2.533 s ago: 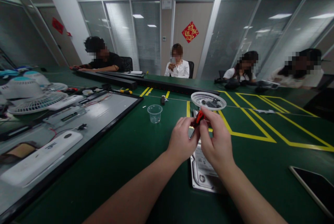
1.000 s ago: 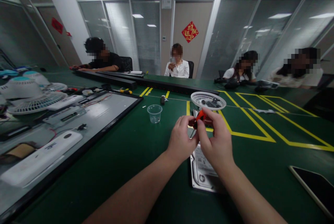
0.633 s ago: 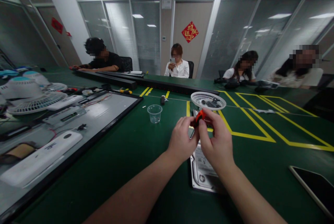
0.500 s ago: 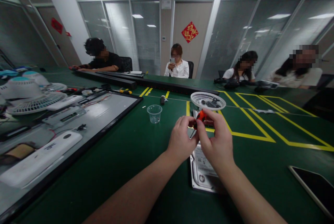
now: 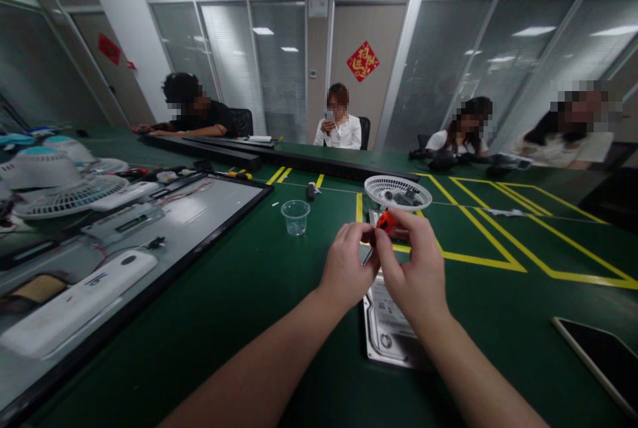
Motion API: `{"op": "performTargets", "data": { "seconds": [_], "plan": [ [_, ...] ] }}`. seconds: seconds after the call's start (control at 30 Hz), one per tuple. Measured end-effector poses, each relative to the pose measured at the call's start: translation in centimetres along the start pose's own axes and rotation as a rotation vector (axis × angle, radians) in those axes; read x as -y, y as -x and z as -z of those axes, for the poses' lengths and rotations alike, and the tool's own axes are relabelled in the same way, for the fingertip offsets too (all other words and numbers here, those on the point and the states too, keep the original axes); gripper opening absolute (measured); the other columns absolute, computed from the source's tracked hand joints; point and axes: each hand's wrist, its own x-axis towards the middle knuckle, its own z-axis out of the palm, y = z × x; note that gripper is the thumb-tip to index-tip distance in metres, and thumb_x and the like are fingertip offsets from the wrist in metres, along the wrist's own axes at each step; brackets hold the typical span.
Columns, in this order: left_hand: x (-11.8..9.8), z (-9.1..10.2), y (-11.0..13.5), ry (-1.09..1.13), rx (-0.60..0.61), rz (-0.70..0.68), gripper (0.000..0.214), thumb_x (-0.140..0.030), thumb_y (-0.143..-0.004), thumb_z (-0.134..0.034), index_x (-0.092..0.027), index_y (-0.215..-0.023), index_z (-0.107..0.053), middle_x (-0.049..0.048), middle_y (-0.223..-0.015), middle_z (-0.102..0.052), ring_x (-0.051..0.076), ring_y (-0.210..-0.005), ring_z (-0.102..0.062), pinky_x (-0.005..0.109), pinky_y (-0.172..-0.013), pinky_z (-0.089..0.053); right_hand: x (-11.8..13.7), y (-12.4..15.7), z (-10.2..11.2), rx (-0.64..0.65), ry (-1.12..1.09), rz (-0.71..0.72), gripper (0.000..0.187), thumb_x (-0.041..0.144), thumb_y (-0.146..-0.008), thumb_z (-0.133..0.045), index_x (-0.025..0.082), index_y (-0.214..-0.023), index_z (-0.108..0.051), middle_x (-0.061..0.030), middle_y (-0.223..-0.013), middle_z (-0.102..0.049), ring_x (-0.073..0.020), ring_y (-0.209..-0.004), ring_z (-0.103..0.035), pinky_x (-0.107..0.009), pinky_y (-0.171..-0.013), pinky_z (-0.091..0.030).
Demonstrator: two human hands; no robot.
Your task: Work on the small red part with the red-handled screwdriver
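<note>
A small screwdriver with an orange-red and black handle [image 5: 385, 220] is held between both hands, its thin metal shaft slanting down below. My right hand [image 5: 416, 258] is closed on the handle, thumb and fingers pinching it. Against the screwdriver's left side, my left hand [image 5: 349, 262] is closed too, fingertips meeting my right thumb. Beneath them a silver hard drive [image 5: 391, 335] lies flat on the green table, its upper half largely covered by my hands. Just left stands a clear plastic cup [image 5: 296, 218]. The tip of the screwdriver is hidden.
Behind my hands is a white basket [image 5: 373, 190] with dark parts inside. A large panel [image 5: 199, 235] bearing a power strip [image 5: 84, 302] fills the left side. A phone [image 5: 601, 365] lies at right. Several people sit across the table, beyond long black bars [image 5: 319, 162].
The orange-red handle has turned slightly between my fingers. Both hands stay in almost the same place over the hard drive.
</note>
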Motion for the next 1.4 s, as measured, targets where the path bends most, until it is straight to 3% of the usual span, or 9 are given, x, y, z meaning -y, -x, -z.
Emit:
{"op": "performTargets", "data": {
  "seconds": [0.23, 0.4, 0.63, 0.83, 1.07, 1.27, 1.4],
  "plan": [
    [-0.15, 0.07, -0.02, 0.018, 0.028, -0.008, 0.023, -0.011, -0.092, -0.066, -0.02, -0.113, -0.062, 0.0053, -0.105, -0.069, 0.022, -0.099, -0.063, 0.035, -0.084, -0.051, -0.11, 0.12, -0.11, 0.011, -0.034, -0.009, 0.037, 0.02, -0.1, -0.062, 0.026, -0.137, -0.059, -0.0107, -0.123, -0.069, -0.0258, -0.105, -0.07, -0.048, -0.092, -0.062],
    [-0.09, 0.02, -0.04, 0.014, -0.01, 0.001, 0.018, -0.01, -0.089, -0.069, -0.021, -0.101, -0.06, 0.0031, -0.097, -0.067, 0.021, -0.092, -0.062, 0.034, -0.082, -0.05, 0.09, -0.11, 0.1, -0.001, 0.01, 0.011, 0.034, 0.022, -0.099, -0.064, 0.025, -0.133, -0.061, -0.0109, -0.119, -0.067, -0.0272, -0.107, -0.069, -0.049, -0.091, -0.062],
    [-0.23, 0.07, 0.05, 0.035, 0.044, 0.0, 0.022, -0.012, -0.094, -0.065, -0.02, -0.113, -0.062, 0.0058, -0.107, -0.07, 0.022, -0.101, -0.063, 0.035, -0.085, -0.05, 0.03, 0.04, -0.07, 0.018, -0.051, -0.014, 0.037, 0.019, -0.102, -0.058, 0.025, -0.139, -0.059, -0.0116, -0.126, -0.07, -0.0261, -0.108, -0.071, -0.049, -0.094, -0.062],
    [-0.07, -0.03, -0.03, 0.011, 0.012, 0.002, 0.015, -0.011, -0.09, -0.068, -0.02, -0.101, -0.062, 0.0039, -0.098, -0.068, 0.021, -0.093, -0.062, 0.034, -0.082, -0.049, 0.02, -0.12, 0.01, 0.003, 0.001, 0.005, 0.035, 0.022, -0.1, -0.063, 0.023, -0.135, -0.061, -0.012, -0.121, -0.068, -0.0278, -0.109, -0.069, -0.049, -0.091, -0.062],
    [-0.12, -0.02, 0.0, 0.019, 0.034, -0.007, 0.021, -0.013, -0.094, -0.066, -0.02, -0.113, -0.063, 0.0055, -0.106, -0.07, 0.022, -0.099, -0.064, 0.035, -0.084, -0.05, -0.16, 0.1, -0.12, 0.012, -0.042, -0.01, 0.039, 0.019, -0.101, -0.06, 0.025, -0.14, -0.058, -0.012, -0.126, -0.069, -0.0265, -0.108, -0.071, -0.049, -0.092, -0.062],
    [-0.02, 0.01, -0.06, 0.016, 0.005, -0.002, 0.014, -0.012, -0.092, -0.067, -0.02, -0.103, -0.061, 0.0045, -0.099, -0.068, 0.021, -0.094, -0.063, 0.034, -0.083, -0.05, 0.03, -0.03, -0.02, -0.002, -0.01, 0.014, 0.037, 0.021, -0.099, -0.064, 0.023, -0.136, -0.061, -0.0125, -0.123, -0.069, -0.0276, -0.109, -0.07, -0.048, -0.091, -0.062],
    [-0.17, 0.14, -0.06, 0.028, 0.034, -0.013, 0.014, -0.014, -0.096, -0.064, -0.02, -0.108, -0.062, 0.0055, -0.102, -0.069, 0.022, -0.097, -0.063, 0.035, -0.084, -0.05, 0.09, 0.14, 0.01, 0.026, -0.046, -0.009, 0.04, 0.019, -0.101, -0.058, 0.025, -0.141, -0.059, -0.0124, -0.131, -0.07, -0.0268, -0.111, -0.071, -0.048, -0.095, -0.062]
  ]
}}
